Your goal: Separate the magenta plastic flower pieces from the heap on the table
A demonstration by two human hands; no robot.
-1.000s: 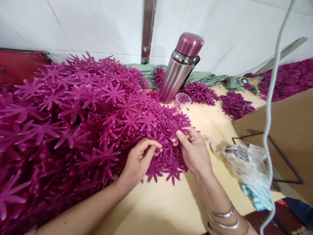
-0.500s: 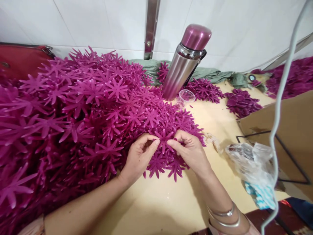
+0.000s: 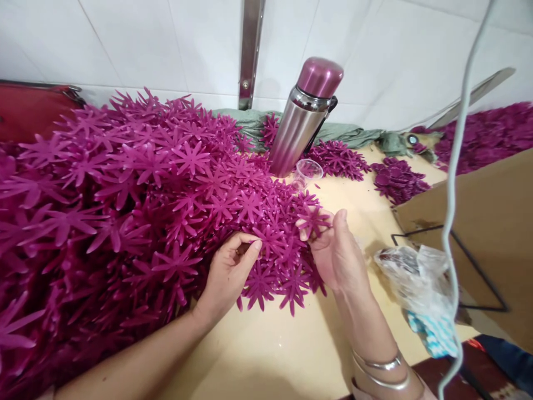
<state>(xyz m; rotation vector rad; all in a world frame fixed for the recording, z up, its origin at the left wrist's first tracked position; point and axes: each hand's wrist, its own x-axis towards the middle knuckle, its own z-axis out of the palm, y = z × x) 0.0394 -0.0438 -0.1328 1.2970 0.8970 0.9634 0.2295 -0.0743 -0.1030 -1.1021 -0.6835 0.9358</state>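
Observation:
A big heap of magenta plastic flower pieces (image 3: 125, 194) covers the left of the cream table (image 3: 275, 355). My left hand (image 3: 229, 272) rests at the heap's near edge, thumb and forefinger pinched on a flower piece (image 3: 270, 239). My right hand (image 3: 337, 255) is raised just to the right of it, with a single magenta flower piece (image 3: 312, 218) pinched between thumb and fingers. Silver bangles (image 3: 378, 372) circle my right wrist.
A steel flask with a magenta cap (image 3: 303, 116) stands at the back beside a small clear cup (image 3: 307, 171). Smaller flower piles (image 3: 397, 180) lie behind. A cardboard box (image 3: 478, 222), a crumpled plastic bag (image 3: 420, 289) and a hanging grey cable (image 3: 453, 194) sit right. A red bag (image 3: 29, 111) is far left.
My right hand has pulled away from the left and lifted up and to the right with one flower piece. The left hand stayed at the heap's edge.

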